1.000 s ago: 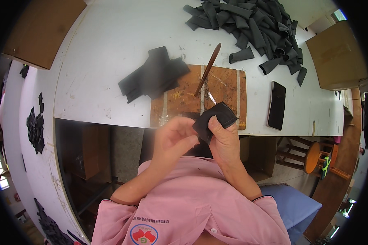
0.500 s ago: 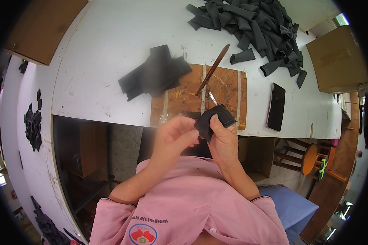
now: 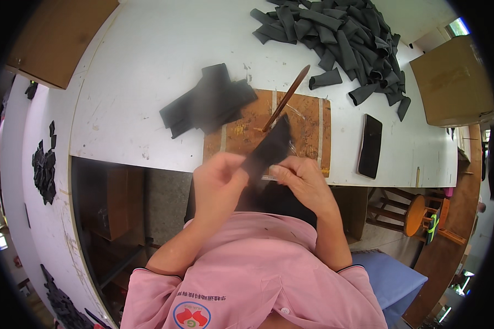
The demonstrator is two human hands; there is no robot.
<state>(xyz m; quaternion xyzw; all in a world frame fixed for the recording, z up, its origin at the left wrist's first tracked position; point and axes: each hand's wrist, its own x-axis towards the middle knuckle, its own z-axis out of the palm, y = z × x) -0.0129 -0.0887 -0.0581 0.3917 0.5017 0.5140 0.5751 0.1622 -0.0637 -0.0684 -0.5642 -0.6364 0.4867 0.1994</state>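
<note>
Held up over the near edge of the board is a strip of black fabric, slanting away to the upper right. My left hand is closed on its lower end, thumb on top. Beside its right edge, my right hand has thumb and fingers drawn together; what they pinch is too small to make out. Behind the strip, a slim brown pointed stick rises at a slant from the wooden board. Dark flat fabric pieces lie stacked over the board's left side.
A large heap of dark fabric tubes covers the far right of the white table. A phone lies right of the board. Cardboard boxes stand at both far corners. A wooden stool is below the table's right side.
The black fabric was bunched in my right hand; now it stretches out from my left hand toward the stick. My right hand has shifted down to the strip's right edge.
</note>
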